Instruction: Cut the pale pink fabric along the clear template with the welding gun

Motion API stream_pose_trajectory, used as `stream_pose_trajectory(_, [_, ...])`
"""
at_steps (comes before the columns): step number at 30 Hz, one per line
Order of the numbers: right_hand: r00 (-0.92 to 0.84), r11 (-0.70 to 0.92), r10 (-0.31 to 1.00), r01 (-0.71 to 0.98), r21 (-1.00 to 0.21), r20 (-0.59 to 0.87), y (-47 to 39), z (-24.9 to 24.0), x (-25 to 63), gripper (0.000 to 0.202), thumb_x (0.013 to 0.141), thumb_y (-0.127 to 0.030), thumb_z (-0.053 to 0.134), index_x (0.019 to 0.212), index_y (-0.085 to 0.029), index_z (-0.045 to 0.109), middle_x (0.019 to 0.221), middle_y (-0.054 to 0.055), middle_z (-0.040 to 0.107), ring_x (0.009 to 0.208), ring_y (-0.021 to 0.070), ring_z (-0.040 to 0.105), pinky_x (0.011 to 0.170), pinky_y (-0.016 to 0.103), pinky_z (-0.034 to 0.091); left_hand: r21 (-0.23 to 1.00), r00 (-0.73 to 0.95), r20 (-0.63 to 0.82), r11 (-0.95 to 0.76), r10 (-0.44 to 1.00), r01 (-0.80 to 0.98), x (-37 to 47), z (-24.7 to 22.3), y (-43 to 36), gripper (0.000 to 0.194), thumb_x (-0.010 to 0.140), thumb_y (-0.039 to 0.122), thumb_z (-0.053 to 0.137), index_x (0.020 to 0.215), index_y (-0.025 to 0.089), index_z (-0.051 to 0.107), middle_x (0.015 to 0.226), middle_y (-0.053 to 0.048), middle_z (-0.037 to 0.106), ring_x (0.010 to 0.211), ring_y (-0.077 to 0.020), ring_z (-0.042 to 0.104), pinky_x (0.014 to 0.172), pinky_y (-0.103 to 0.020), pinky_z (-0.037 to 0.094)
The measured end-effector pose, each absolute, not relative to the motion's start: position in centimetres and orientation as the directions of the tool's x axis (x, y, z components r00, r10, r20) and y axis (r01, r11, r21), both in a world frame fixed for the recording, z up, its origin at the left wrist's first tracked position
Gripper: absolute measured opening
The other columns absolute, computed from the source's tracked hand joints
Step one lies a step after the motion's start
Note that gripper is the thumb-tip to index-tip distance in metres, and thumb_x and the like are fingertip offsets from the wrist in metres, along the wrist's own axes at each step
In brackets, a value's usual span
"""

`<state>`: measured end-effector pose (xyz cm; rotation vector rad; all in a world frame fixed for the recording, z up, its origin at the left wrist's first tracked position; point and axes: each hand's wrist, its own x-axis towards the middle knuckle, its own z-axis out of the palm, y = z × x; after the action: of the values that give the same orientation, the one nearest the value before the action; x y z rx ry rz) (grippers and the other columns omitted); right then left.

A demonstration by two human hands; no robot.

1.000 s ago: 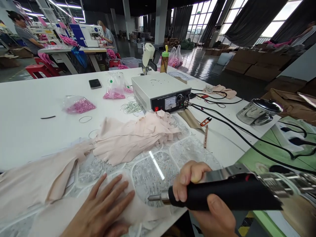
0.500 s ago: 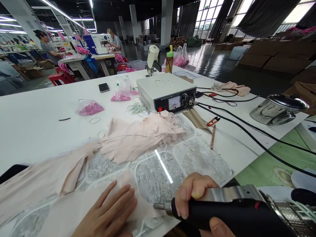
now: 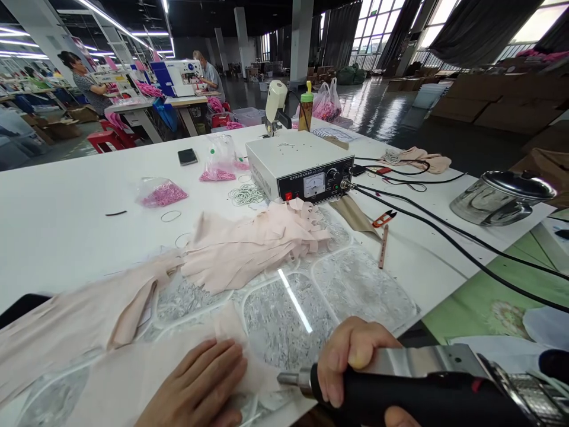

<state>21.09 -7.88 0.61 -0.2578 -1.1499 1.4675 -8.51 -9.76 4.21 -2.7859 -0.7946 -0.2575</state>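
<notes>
My left hand (image 3: 204, 379) lies flat, fingers stretched out, on a thin pale pink fabric piece (image 3: 115, 379). My right hand (image 3: 351, 356) wraps round a black handheld ultrasonic welding tool (image 3: 427, 394) with a metal clip on its upper side. The tool's pointed metal tip (image 3: 288, 378) is at the fabric's right edge; whether it touches cannot be made out. Under the fabric is a clear grey-patterned mat (image 3: 284, 320). Beyond my left hand sits a heap of cut pink fabric pieces (image 3: 258, 243), and a longer pink fabric stack (image 3: 80, 302) lies at the left.
A white ultrasonic generator box (image 3: 297, 160) stands behind the heap, its black cables (image 3: 444, 228) running right. Orange thread snips (image 3: 384, 218), a pencil (image 3: 383, 246) and a steel pot (image 3: 502, 198) are on the right. Bags of pink bits (image 3: 162, 193) and a phone (image 3: 187, 156) lie left.
My left hand's fingers have drawn closer together, the index finger moving in beside the others. My right hand and the tool have shifted slightly right and down.
</notes>
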Motion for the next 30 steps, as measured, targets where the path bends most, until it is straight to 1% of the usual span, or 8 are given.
stream_pose_trajectory(4, [-0.336,0.133,0.82,-0.675,-0.726,0.464,-7.5,-0.2,21.4,0.026,0.095,-0.052,0.055,0.106,-0.029,0.063,0.091,0.004,0.064,0.059,0.0148,0.067,0.053,0.033,0.06,-0.175,0.83,0.245,-0.819,0.501,0.546,-8.5,4.6,-9.6,0.034,0.107,0.032,0.045,0.127,0.016,0.067,0.134,-0.005,0.067,0.135,-0.0155,0.054,0.124,-0.034,0.02])
stream_pose_trajectory(8, [-0.304,0.143,0.824,-0.706,-0.694,0.479,-7.0,-0.6,21.1,0.025,0.097,-0.049,0.053,0.11,-0.03,0.062,0.097,0.005,0.063,0.058,0.014,0.067,0.054,0.035,0.061,-0.161,0.814,0.255,-0.807,0.521,0.568,-8.5,4.1,-9.6,0.034,0.107,0.032,0.047,0.129,0.016,0.066,0.139,-0.005,0.063,0.14,-0.0173,0.048,0.124,-0.035,0.022])
stream_pose_trajectory(11, [-0.321,0.166,0.802,-0.69,-0.704,0.504,-6.9,0.0,20.7,0.026,0.099,-0.05,0.047,0.113,-0.033,0.061,0.097,0.004,0.063,0.056,0.0125,0.065,0.052,0.032,0.059,-0.134,0.782,0.29,-0.785,0.553,0.605,-8.4,3.2,-9.8,0.035,0.109,0.031,0.041,0.127,0.017,0.067,0.136,-0.006,0.066,0.139,-0.0168,0.049,0.125,-0.036,0.022])
stream_pose_trajectory(15, [-0.285,0.202,0.854,-0.59,-0.782,0.436,-7.7,2.3,20.5,0.029,0.09,-0.054,0.061,0.109,-0.033,0.062,0.092,0.004,0.063,0.06,0.0145,0.064,0.052,0.029,0.054,-0.115,0.753,0.333,-0.768,0.568,0.63,-8.3,2.5,-10.0,0.038,0.11,0.031,0.037,0.123,0.017,0.069,0.131,-0.007,0.068,0.139,-0.0179,0.049,0.124,-0.038,0.025])
stream_pose_trajectory(19, [-0.271,0.148,0.907,-0.511,-0.847,0.322,-8.6,3.8,20.8,0.031,0.087,-0.054,0.065,0.107,-0.032,0.062,0.091,0.004,0.062,0.062,0.0161,0.064,0.057,0.032,0.056,-0.124,0.773,0.286,-0.778,0.567,0.616,-8.4,3.2,-9.9,0.036,0.109,0.032,0.04,0.126,0.018,0.068,0.132,-0.006,0.068,0.138,-0.0181,0.05,0.123,-0.037,0.027])
stream_pose_trajectory(22, [-0.298,0.157,0.886,-0.528,-0.834,0.355,-8.2,3.1,20.8,0.027,0.09,-0.054,0.061,0.104,-0.031,0.061,0.089,0.003,0.063,0.056,0.0144,0.062,0.053,0.031,0.056,-0.165,0.809,0.223,-0.796,0.544,0.582,-8.6,3.8,-9.7,0.037,0.105,0.039,0.048,0.134,0.023,0.064,0.14,-0.003,0.063,0.137,-0.0215,0.051,0.119,-0.037,0.034])
stream_pose_trajectory(26, [-0.337,0.162,0.848,-0.569,-0.806,0.408,-7.5,2.1,20.7,0.022,0.098,-0.049,0.05,0.101,-0.03,0.06,0.079,0.001,0.064,0.051,0.0131,0.059,0.049,0.028,0.055,-0.191,0.821,0.215,-0.802,0.528,0.566,-8.5,3.6,-9.8,0.04,0.104,0.042,0.05,0.14,0.028,0.06,0.142,-0.001,0.061,0.133,-0.0256,0.056,0.113,-0.04,0.043])
stream_pose_trajectory(30, [-0.338,0.151,0.84,-0.605,-0.782,0.424,-7.4,2.8,20.7,0.022,0.097,-0.048,0.054,0.106,-0.031,0.064,0.082,0.003,0.069,0.056,0.0141,0.064,0.054,0.028,0.057,-0.195,0.813,0.235,-0.794,0.532,0.576,-8.3,3.1,-10.0,0.039,0.103,0.043,0.052,0.138,0.028,0.061,0.14,-0.003,0.063,0.133,-0.0278,0.056,0.112,-0.041,0.045])
